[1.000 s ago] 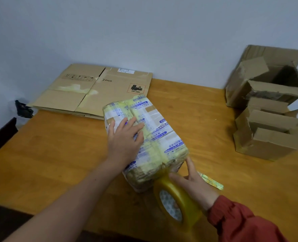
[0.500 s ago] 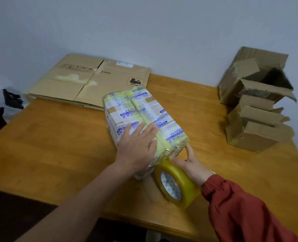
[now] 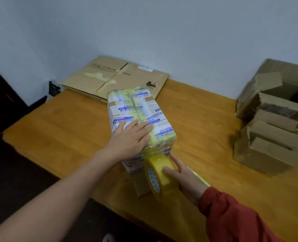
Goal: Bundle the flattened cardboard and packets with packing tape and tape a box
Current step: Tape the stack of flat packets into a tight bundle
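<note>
A bundle of flattened cardboard and packets (image 3: 136,109), wrapped in yellowish tape with blue print, lies in the middle of the wooden table (image 3: 57,130). My left hand (image 3: 130,138) presses flat on its near top, fingers straight. At the bundle's near end my right hand (image 3: 185,177) grips a yellow roll of packing tape (image 3: 159,175), and a strip runs from the roll up onto the bundle. A small cardboard piece (image 3: 141,187) lies under the roll.
A flattened brown carton (image 3: 113,77) lies at the back against the wall. Several torn open cardboard boxes (image 3: 274,123) are stacked at the right edge. A dark object (image 3: 53,88) sits at the table's back left corner. The table's near edge is just below the roll.
My left hand slid along the bundle's top toward its near end. The right hand with the tape roll shifted a little along the near end, the tape still attached. The camera moved.
</note>
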